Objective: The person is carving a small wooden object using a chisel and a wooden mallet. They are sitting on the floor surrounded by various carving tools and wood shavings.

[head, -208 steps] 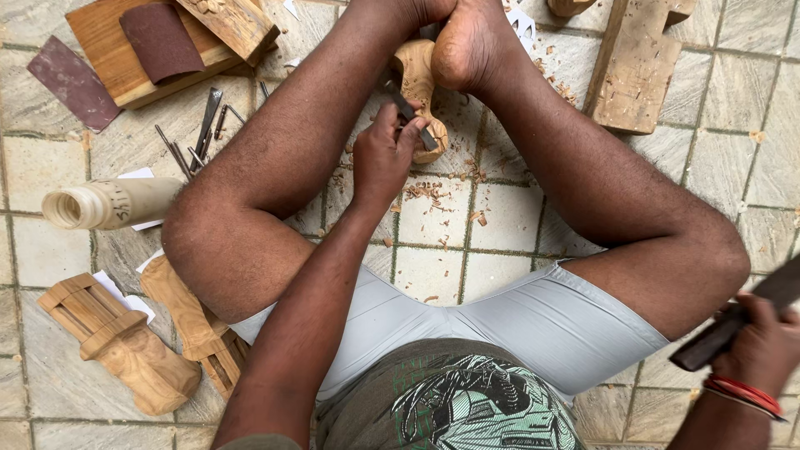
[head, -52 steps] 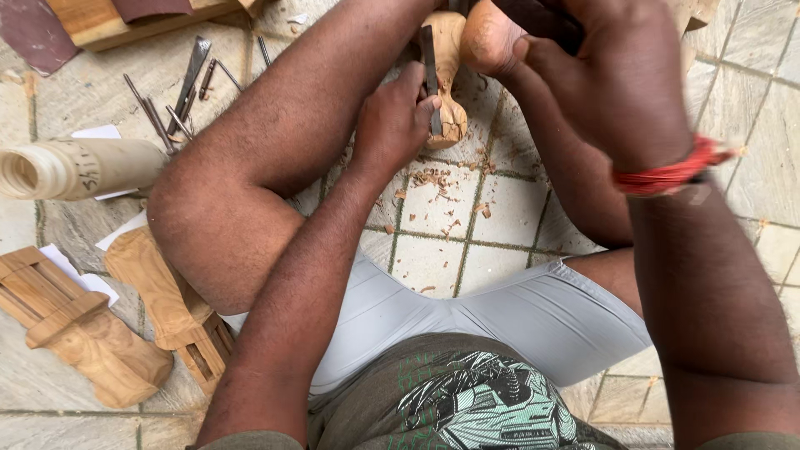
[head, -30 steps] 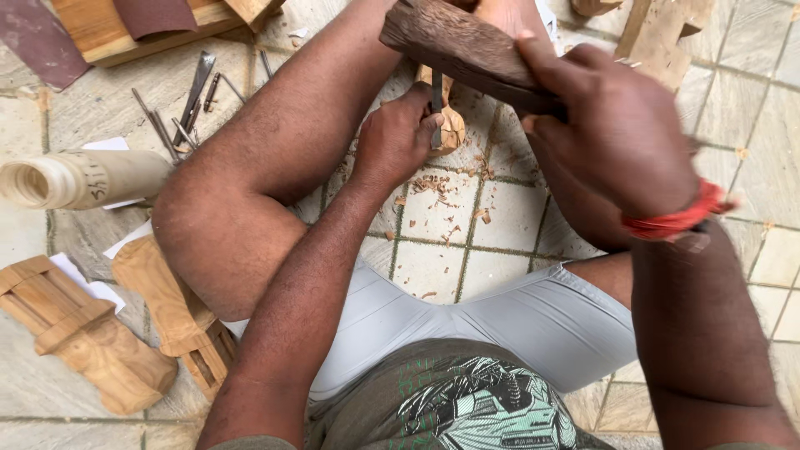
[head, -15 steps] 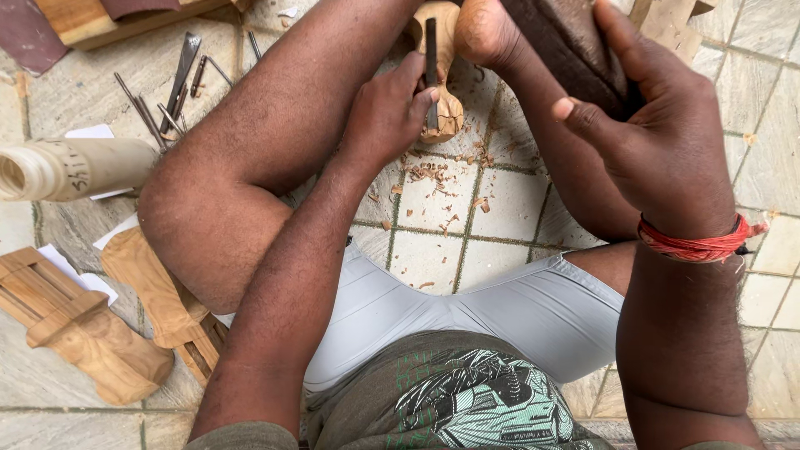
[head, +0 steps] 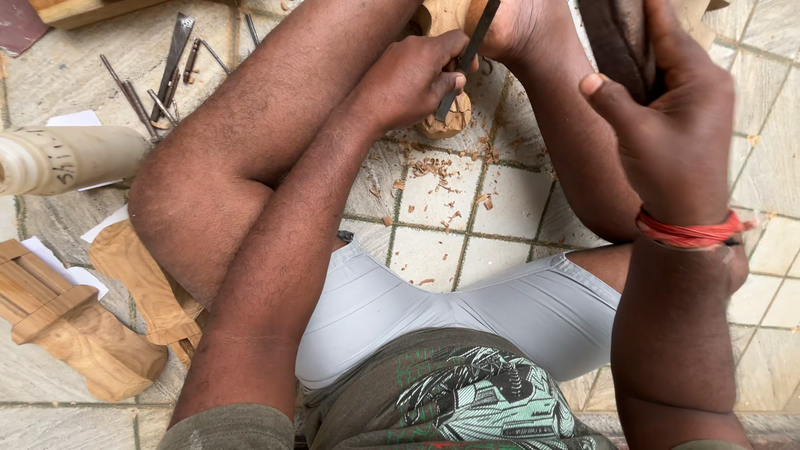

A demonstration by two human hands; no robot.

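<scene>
- Gripping a dark chisel (head: 467,62), the left hand (head: 412,79) has its fingers curled tight round the shaft, thumb pressed near the lower end
- The chisel's long axis slants from upper right down to lower left, its tip touching the pale wood carving (head: 446,117) that sits on the tiles between the feet
- The right hand (head: 675,133) is raised above and to the right, fingers closed round a dark wooden mallet (head: 621,42); it is well apart from the chisel's upper end, which lies up and to its left
- The left hand is the nearer one to the carving
- Wood chips (head: 433,167) lie on the tiled floor (head: 425,250) just below the carving
- Spare metal tools (head: 171,71) rest at upper left, beside a pale cylinder (head: 67,158)
</scene>
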